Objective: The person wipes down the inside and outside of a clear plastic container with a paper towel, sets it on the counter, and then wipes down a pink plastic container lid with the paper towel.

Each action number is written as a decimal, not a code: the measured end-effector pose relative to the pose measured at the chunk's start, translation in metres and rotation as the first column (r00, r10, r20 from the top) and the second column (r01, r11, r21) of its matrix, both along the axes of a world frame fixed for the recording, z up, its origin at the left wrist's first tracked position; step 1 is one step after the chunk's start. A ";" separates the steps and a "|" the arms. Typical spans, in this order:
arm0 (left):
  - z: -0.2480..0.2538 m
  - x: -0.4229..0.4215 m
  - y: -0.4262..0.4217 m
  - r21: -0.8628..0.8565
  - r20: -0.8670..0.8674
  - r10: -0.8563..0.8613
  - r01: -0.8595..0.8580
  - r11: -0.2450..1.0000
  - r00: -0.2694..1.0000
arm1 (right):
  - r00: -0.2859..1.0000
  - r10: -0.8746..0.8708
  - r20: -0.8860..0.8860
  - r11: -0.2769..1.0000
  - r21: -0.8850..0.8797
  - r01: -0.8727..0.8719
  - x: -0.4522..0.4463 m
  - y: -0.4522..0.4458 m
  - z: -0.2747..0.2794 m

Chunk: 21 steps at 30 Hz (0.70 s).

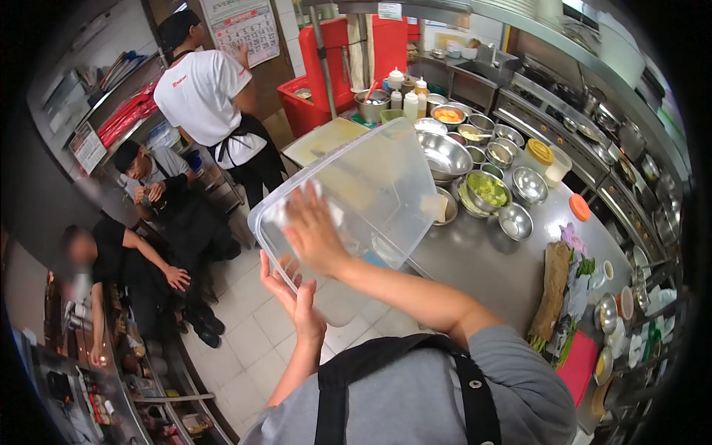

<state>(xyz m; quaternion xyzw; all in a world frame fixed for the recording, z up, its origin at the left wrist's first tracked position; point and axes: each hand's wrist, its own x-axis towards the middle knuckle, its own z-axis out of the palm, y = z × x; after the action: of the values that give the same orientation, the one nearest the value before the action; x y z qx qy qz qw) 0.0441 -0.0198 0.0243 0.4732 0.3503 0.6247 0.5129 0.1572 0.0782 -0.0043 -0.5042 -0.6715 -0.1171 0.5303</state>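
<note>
A large clear plastic container [378, 178] is tilted up in front of me, apart from the worktop. My left hand [298, 308] is closed on its lower near edge, with the thumb and fingers around the plastic. Inside the container, my right hand [315, 230] presses a white cloth [334, 213] against the wall near the rim. Its fingers are stretched over the cloth, which is partly hidden beneath them. Whether this is fabric or paper, I cannot tell.
The steel worktop [475, 256] on the right holds metal bowls [449, 154], squeeze bottles [411, 105] and greens [586, 267]. A cutting board [326, 141] lies behind the container. One person [208, 96] stands at the back left; two others [159, 185] sit at the left.
</note>
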 end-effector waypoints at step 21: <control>0.034 -0.032 0.030 0.297 0.130 -0.274 0.226 0.928 0.953 | 0.784 -0.550 0.286 0.750 -0.243 0.615 0.157 -0.125 0.011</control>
<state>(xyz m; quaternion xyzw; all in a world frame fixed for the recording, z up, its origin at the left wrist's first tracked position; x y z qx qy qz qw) 0.0118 0.0104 0.0588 0.5268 0.1509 0.6350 0.5445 0.3137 -0.0463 0.0067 -0.7547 -0.5381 -0.2146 0.3079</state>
